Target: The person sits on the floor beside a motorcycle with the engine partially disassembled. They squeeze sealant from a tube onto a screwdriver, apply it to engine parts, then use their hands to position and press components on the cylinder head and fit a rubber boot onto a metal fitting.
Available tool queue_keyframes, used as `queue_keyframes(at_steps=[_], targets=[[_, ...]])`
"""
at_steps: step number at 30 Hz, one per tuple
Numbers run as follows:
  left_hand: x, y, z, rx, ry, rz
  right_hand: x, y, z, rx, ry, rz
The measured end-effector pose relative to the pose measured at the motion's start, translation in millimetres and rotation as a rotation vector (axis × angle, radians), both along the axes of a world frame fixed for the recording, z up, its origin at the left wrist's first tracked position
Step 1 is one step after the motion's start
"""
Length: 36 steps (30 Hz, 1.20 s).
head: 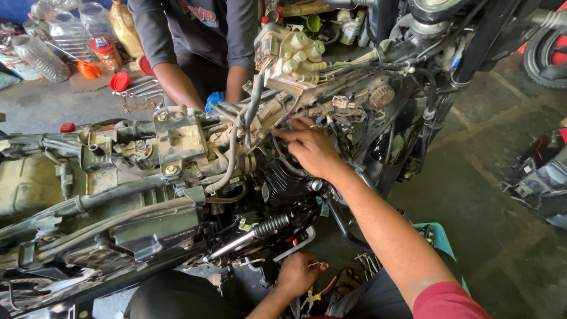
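Head view, looking down over a stripped motorcycle: the right hand (312, 149) reaches in from the lower right, palm down, fingers stretched and pinched together on the grey hoses (233, 155) and wiring at the middle of the frame. Whether it truly grips 1 of them I cannot tell; the fingertips are buried in the tangle. Just under that hand sits the black finned engine (285, 180), and up beyond its knuckles a dusty block of pale connectors (290, 59).

Well below and nearer the wearer, the left hand (297, 273) is closed into a loose fist, pinching a small wire (319, 265) with a reddish tip. Just above it runs a chromed shock spring (269, 226). Left of both hands lies the dusty frame (106, 207), with a boxy cream-coloured part (181, 145) on top.

Across the bike, beyond the right hand, another person in a dark shirt (195, 26) leans in, both forearms down behind the machine; their hands are hidden. Far up to the left, bottles (41, 56) and red caps (120, 81) stand on the floor.
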State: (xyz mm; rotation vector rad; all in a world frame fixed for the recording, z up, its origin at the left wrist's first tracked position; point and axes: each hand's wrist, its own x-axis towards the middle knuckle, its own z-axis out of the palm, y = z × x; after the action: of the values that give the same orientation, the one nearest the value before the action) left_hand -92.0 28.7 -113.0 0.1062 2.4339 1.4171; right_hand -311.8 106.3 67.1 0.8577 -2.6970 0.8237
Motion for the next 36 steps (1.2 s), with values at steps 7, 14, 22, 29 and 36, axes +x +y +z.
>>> queue_keyframes(at_steps=[7, 14, 22, 29, 36], targets=[[-1.0, 0.6, -1.5, 0.002, -0.017, -0.009, 2.7, 4.0, -2.4, 0.012, 0.001, -0.014], [-2.2, -0.5, 3.4, 0.029, -0.133, -0.032, 1.7, 3.3, -5.3, -0.112, 0.004, 0.062], [-1.4, -0.5, 5.2, 0.029, -0.115, -0.031, 1.9, 0.1, -0.4, 0.022, -0.026, 0.017], [-1.0, -0.9, 1.1, 0.024, -0.127, -0.038, 4.7, 5.0, 3.6, 0.098, -0.025, -0.008], [-2.3, -1.9, 2.3, 0.008, -0.177, -0.052, -21.4, 38.7, -3.1, -0.305, -0.317, 0.078]])
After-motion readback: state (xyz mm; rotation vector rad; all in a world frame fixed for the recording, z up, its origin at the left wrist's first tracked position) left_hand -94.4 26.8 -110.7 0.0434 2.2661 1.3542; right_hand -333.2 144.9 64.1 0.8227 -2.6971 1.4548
